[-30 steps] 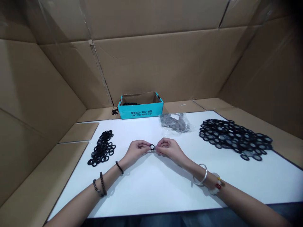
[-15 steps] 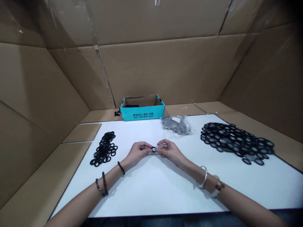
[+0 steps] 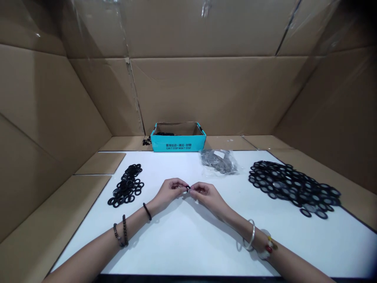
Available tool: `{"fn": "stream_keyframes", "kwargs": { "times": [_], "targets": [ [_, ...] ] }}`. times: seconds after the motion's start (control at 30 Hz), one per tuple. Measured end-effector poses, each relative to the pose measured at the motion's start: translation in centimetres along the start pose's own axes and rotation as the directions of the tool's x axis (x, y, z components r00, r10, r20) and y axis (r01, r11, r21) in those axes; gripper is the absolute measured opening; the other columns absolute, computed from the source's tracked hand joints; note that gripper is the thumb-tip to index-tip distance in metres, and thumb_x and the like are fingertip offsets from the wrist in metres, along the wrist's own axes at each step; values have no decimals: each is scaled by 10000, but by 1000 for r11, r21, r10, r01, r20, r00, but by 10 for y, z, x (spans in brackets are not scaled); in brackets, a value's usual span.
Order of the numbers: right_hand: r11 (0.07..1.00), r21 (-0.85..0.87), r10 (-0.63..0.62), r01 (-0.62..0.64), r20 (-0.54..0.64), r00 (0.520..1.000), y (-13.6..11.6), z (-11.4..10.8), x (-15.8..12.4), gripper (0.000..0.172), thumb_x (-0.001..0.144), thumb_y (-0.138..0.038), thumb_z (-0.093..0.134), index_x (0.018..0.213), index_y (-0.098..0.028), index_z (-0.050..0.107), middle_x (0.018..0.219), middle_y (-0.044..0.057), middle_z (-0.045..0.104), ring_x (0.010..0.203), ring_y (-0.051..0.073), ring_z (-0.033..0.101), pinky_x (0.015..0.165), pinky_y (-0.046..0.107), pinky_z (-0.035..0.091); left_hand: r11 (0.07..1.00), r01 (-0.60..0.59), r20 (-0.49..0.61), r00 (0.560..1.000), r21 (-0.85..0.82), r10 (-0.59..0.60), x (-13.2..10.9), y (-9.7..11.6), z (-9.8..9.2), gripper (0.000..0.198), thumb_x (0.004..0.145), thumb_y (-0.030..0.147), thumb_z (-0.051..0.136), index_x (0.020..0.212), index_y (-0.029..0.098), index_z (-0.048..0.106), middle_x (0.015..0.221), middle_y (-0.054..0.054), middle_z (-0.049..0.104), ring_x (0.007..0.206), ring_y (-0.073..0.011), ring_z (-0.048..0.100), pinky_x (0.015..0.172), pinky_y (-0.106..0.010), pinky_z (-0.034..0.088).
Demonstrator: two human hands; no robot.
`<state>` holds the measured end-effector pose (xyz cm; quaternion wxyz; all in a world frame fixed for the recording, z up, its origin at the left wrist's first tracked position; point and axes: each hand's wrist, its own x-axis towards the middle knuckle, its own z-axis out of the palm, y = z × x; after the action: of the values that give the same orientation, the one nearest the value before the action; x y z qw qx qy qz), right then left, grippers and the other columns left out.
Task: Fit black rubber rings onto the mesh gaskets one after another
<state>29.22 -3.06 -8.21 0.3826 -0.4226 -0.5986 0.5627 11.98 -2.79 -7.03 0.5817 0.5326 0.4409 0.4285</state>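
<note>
Over the middle of the white table, my left hand pinches a small black ring between thumb and fingertips. My right hand meets it from the other side, thumb and fingers closed at the ring's right edge. The ring is tilted, and the fingertips cover much of it. Whether a second small piece sits in the right fingers cannot be made out. Left of my hands lies a pile of black rings. A wider heap of black rings, many with grey, lens-like centres, spreads out on the right.
A clear plastic bag of grey pieces lies beyond my right hand. At the table's far edge stands a turquoise box with black things inside. Several small black rings lie beside it. Cardboard walls enclose the table.
The ring has turned from nearly face-on to a steeper tilt, and the hands have come closer together around it. A pale piece seen by the right fingertips is now hardly visible. The camera view shifted slightly.
</note>
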Motion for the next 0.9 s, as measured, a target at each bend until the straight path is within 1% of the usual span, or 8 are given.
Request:
{"fn": "stream_keyframes", "kwargs": {
  "times": [0.17, 0.37, 0.53, 0.67, 0.8, 0.9],
  "targets": [
    [1000, -2, 18, -18, 4, 1000, 2, -1, 3, 353, 656, -469, 670, 740, -131, 614, 611, 5, 558, 553, 94, 459, 494, 209, 341, 1000, 24, -19, 1000, 5, -24, 0, 1, 0, 199, 589, 259, 705, 719, 116, 659, 590, -11, 601, 494, -77, 458, 488, -206, 331],
    [999, 49, 14, -17, 61, 998, 4, -1, 3, 339, 668, -461, 669, 718, -135, 593, 579, -17, 511, 526, 78, 421, 485, 204, 311, 999, 25, 5, 1000, 28, -26, -1, -2, -1, 177, 594, 237, 701, 707, 109, 657, 540, -1, 581, 487, -80, 462, 492, -206, 329],
    [998, 53, 34, -39, 89, 995, 4, -2, 2, 314, 656, -433, 687, 723, -140, 594, 609, -11, 532, 546, 84, 436, 496, 207, 314, 999, 15, 53, 998, 38, -17, 0, -7, -5, 160, 613, 219, 688, 727, 109, 662, 609, -25, 626, 541, -101, 514, 528, -211, 362],
    [997, 76, 26, -35, 120, 992, 3, 0, 2, 339, 621, -443, 713, 706, -144, 579, 583, -24, 526, 523, 78, 430, 496, 210, 315, 997, -15, 94, 996, 69, 8, 1, -11, -7, 166, 630, 231, 685, 748, 114, 674, 685, -44, 654, 603, -121, 548, 571, -217, 387],
    [996, 82, 32, -43, 134, 991, 2, 2, 1, 366, 608, -468, 718, 700, -141, 582, 588, -20, 530, 525, 78, 432, 494, 209, 317, 997, -10, 123, 992, 79, 0, 0, -13, -8, 170, 627, 237, 692, 748, 118, 680, 699, -47, 664, 621, -130, 558, 586, -220, 392],
    [997, 71, 24, -33, 124, 992, 0, 2, 0, 372, 609, -479, 715, 695, -138, 591, 589, -18, 530, 525, 77, 428, 490, 206, 316, 993, -18, 131, 991, 121, 2, 1, -14, -9, 178, 636, 253, 688, 751, 116, 685, 694, -51, 665, 618, -133, 556, 585, -223, 387]
  ]
}}
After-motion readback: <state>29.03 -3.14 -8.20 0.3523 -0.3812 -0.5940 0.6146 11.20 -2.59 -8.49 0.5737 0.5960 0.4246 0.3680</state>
